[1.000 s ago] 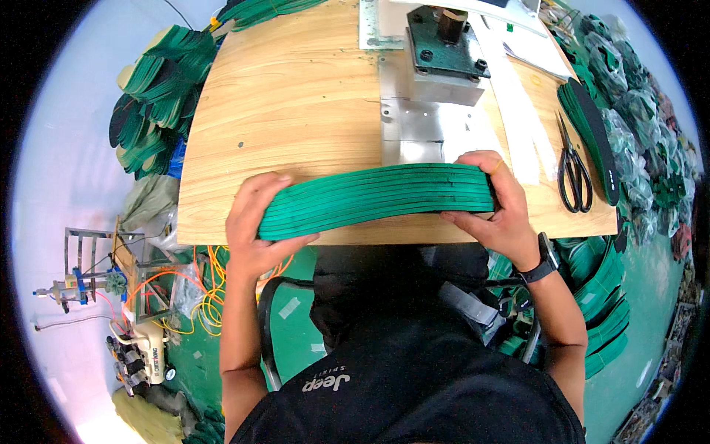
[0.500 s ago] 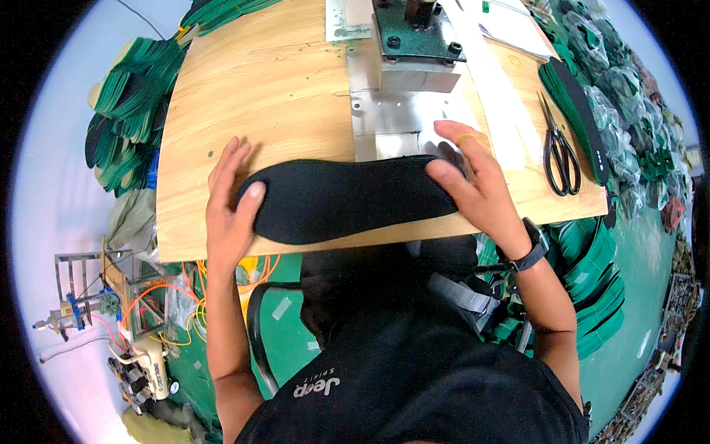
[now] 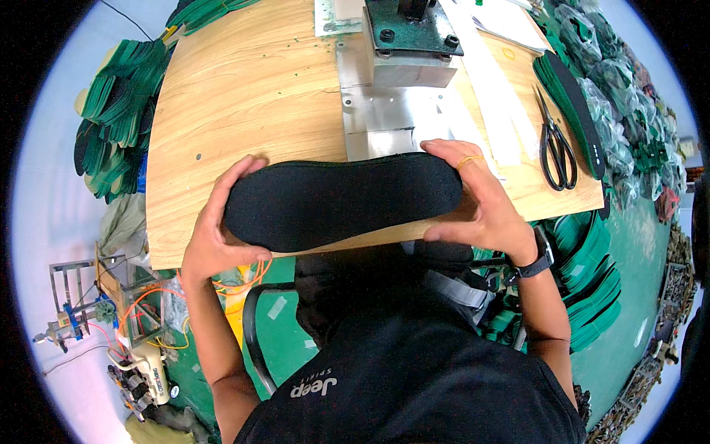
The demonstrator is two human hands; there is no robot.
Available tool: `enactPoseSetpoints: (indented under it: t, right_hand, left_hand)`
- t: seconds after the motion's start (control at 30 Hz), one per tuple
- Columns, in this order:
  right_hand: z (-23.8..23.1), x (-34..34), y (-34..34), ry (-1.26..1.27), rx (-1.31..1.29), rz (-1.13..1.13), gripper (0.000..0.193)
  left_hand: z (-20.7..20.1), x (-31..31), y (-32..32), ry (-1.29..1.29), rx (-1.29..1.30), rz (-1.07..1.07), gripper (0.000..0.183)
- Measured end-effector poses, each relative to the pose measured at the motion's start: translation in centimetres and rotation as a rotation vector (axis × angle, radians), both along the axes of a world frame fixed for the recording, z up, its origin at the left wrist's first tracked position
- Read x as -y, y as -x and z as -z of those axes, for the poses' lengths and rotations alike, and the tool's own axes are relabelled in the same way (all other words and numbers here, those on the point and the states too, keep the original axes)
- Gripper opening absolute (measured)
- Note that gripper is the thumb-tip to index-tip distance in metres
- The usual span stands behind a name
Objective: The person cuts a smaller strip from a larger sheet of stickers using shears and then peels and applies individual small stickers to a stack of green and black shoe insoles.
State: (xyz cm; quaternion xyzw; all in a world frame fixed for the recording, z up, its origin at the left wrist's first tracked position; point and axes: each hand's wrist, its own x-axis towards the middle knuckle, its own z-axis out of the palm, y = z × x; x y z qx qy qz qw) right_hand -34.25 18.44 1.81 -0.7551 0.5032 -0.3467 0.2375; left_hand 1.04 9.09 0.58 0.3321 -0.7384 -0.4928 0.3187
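Observation:
A black shoe insole point(image 3: 340, 201) lies sideways between my hands at the near edge of the wooden table. A thin second edge along its far side hints at more insoles beneath, but I cannot tell how many. My left hand point(image 3: 209, 235) wraps round the wider left end, fingers at the far side and thumb along the near edge. At the narrower right end, my right hand point(image 3: 488, 203) curls round the tip, fingers on the far edge and thumb near the lower edge. Just beyond the insole is a metal plate point(image 3: 381, 111) under a dark press-like block point(image 3: 414, 37).
Black-handled scissors point(image 3: 556, 152) lie on the right of the table point(image 3: 237, 96), beside a green-and-black insole stack point(image 3: 569, 111). White strips point(image 3: 492, 96) stretch behind my right hand. More insole stacks point(image 3: 122, 111) stand at the left. Bagged bundles point(image 3: 617, 81) fill the far right.
My left thumb has slid off the insole's top to its near edge. My right thumb has also come off the top and sits lower. The insole has shifted slightly left.

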Motion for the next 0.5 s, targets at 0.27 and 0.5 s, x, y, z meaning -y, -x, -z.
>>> enactPoseSetpoints:
  t: [0.27,0.5]
  right_hand:
    - [-0.5,0.6,0.7,0.151,-0.145,-0.038,0.078]
    - [-0.5,0.5,0.6,0.14,-0.172,-0.021,0.077]
  left_hand:
    - [-0.2,1.4,-1.4,0.214,0.226,0.085,0.103]
    - [-0.2,0.3,-1.3,0.26,0.307,-0.005,0.108]
